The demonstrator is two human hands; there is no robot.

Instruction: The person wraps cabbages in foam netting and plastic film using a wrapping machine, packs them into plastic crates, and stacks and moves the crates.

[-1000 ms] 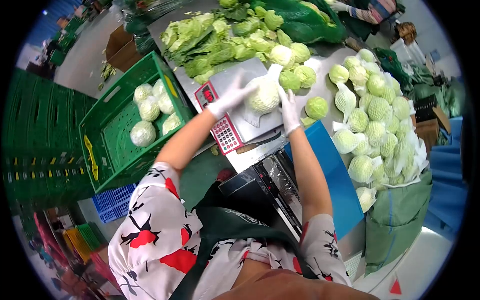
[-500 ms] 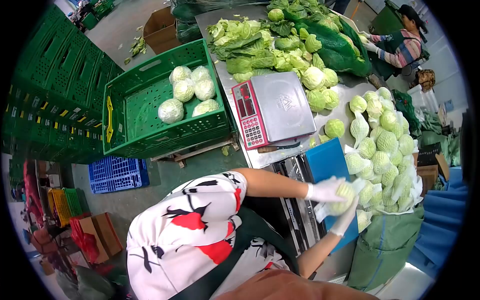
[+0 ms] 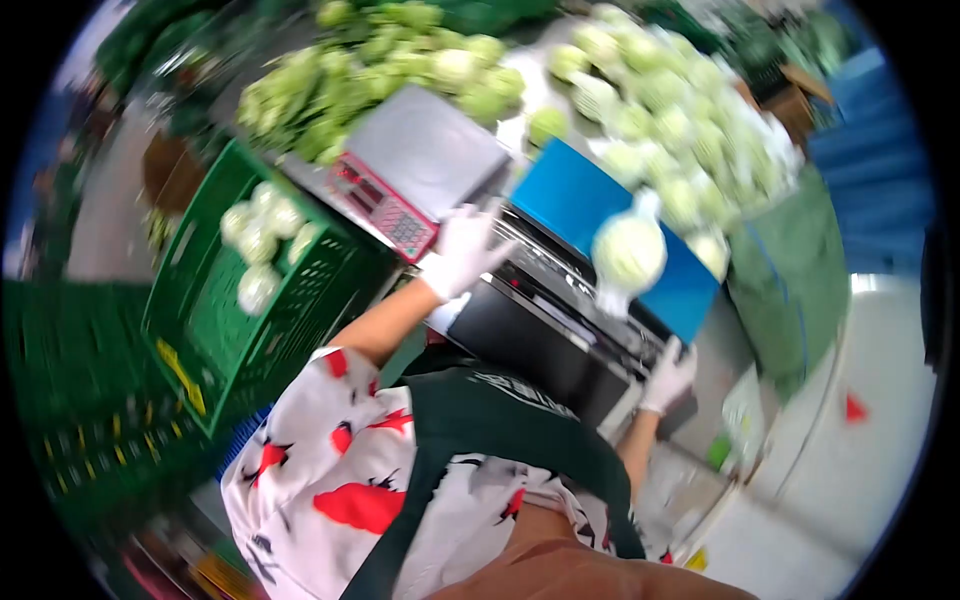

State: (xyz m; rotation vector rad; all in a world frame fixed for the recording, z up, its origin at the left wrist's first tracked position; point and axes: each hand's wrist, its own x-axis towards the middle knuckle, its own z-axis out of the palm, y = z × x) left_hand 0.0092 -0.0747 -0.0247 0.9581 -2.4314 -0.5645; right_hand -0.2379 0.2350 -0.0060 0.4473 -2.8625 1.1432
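Observation:
A round pale-green cabbage point(image 3: 629, 254) in a foam net sleeve rests on a metal machine point(image 3: 560, 290) with a blue plate point(image 3: 572, 190). My left hand point(image 3: 463, 252), in a white glove, is at the machine's left end, beside the electronic scale point(image 3: 430, 155); its fingers are spread and hold nothing. At the machine's right end is my right hand point(image 3: 669, 377), also gloved, with fingers apart and touching or close to the edge. Neither hand is on the cabbage. The picture is blurred by motion.
To the left, a green crate point(image 3: 190, 340) holds several wrapped cabbages point(image 3: 257, 245). Loose leaves and cabbages point(image 3: 400, 60) lie behind the scale. Many netted cabbages point(image 3: 670, 110) are heaped beyond the blue plate, near a green sack point(image 3: 795, 280).
Both hands have let go of the netted cabbage, which now lies on the machine. They have moved apart to its two ends. The head view has turned and shifted.

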